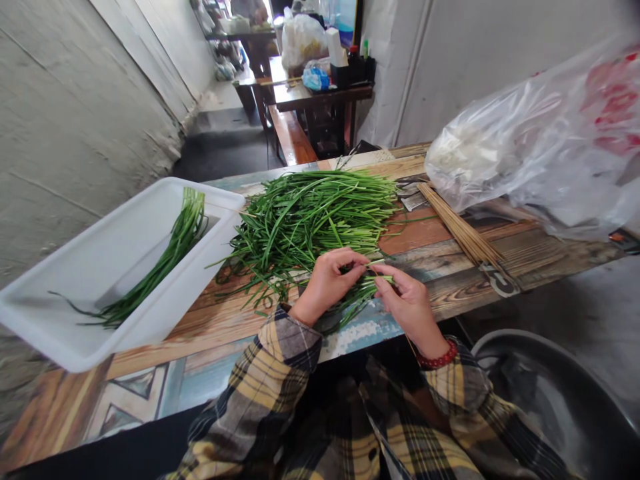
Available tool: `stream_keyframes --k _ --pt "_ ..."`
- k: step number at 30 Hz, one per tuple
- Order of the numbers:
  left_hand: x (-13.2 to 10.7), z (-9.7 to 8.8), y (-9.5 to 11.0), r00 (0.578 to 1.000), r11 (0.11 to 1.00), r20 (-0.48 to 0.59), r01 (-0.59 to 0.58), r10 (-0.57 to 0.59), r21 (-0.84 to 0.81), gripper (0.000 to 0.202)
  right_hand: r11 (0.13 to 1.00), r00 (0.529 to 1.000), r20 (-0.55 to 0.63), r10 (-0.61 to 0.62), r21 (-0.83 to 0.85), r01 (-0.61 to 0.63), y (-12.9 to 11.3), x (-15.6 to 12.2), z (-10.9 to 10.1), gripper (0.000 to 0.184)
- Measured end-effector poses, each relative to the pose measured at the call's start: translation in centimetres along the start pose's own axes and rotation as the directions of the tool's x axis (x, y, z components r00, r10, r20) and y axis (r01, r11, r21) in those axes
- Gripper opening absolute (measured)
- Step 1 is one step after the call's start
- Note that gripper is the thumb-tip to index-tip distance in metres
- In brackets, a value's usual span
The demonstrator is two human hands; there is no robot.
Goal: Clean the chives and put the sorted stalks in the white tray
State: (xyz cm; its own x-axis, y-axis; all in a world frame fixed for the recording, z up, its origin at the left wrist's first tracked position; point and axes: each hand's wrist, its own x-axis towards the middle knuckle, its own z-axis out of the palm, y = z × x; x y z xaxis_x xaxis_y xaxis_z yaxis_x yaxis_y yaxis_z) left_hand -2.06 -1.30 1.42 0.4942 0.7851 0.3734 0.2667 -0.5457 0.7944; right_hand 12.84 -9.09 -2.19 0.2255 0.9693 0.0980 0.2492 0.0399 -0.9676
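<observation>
Green chives, lower right of the frame's centre, slant up rightward, pale stem ends pointing right, pinched by fingers of left hand and right hand.

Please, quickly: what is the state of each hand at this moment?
Left hand: closed, fingertips pinched at the green stalks; how many it holds cannot be told.
Right hand: closed, pinching the stalks' ends.

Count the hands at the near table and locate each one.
2. The left hand is at the near edge of the green stalks; the right hand, with a red bracelet at its wrist, is close beside it. Neither is hidden.
</observation>
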Motion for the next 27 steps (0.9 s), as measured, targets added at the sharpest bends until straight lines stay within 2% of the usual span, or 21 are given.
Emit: stream_keyframes --k 13,22,27 --pt "-0.05 -0.03 0.11 1.000 0.999 0.013 -0.024 0.024 0.046 0.010 1.000 1.000 -0.012 0.008 0.023 -0.008 0.09 0.00 0.04 0.033" --pt "-0.28 0.06 -0.29 0.993 0.984 0.035 -0.113 0.109 0.137 0.012 1.000 1.000 0.000 0.028 0.005 -0.028 0.08 0.14 0.03 0.032" --pt "-0.33 0.05 -0.30 0.991 0.966 0.051 -0.133 0.124 0.220 0.012 0.999 0.999 -0.019 0.033 0.029 -0.033 0.00 0.10 0.06 0.044"
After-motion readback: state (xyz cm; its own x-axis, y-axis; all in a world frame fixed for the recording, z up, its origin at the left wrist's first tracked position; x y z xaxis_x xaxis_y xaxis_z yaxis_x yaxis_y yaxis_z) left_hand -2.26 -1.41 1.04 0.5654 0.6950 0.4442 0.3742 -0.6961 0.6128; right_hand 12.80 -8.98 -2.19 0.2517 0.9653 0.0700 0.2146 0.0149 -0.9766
